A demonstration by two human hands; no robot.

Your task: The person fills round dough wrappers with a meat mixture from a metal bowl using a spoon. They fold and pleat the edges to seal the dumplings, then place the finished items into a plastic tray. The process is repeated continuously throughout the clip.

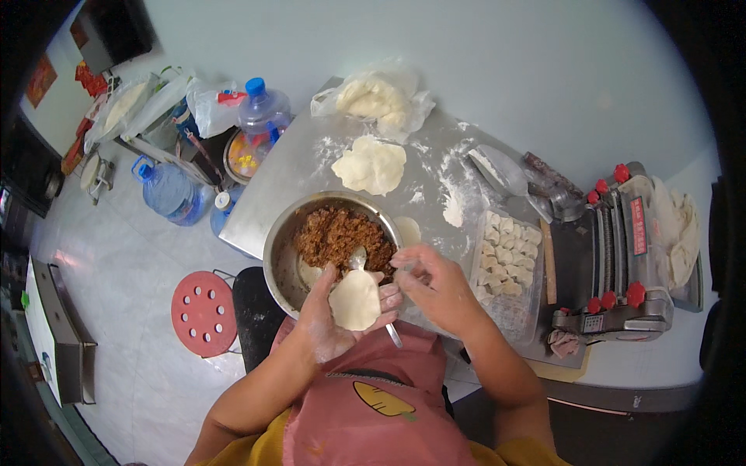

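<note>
A thin round dough wrapper (355, 300) lies across my left hand (332, 329), palm up at the near rim of a steel bowl (278, 256). Brown minced filling (335, 237) sits in the bowl. A metal spoon (358, 258) has its bowl in the filling; its handle shows below my left fingers. My right hand (428, 282) is raised at the bowl's right rim, fingers bent and apart; whether anything is between its fingertips is not plain. Behind it, partly hidden, a small dough round (407, 231) lies on the metal table (262, 192). Rows of folded dumplings (507, 253) fill a clear plastic tray (533, 323).
Flattened dough pieces (373, 165) and bagged dough (376, 99) lie at the back. A floury scoop (500, 169), a wooden rolling pin (548, 262) and a dough-rolling machine (623, 250) stand right. A red stool (204, 313) and water bottles (173, 192) are left.
</note>
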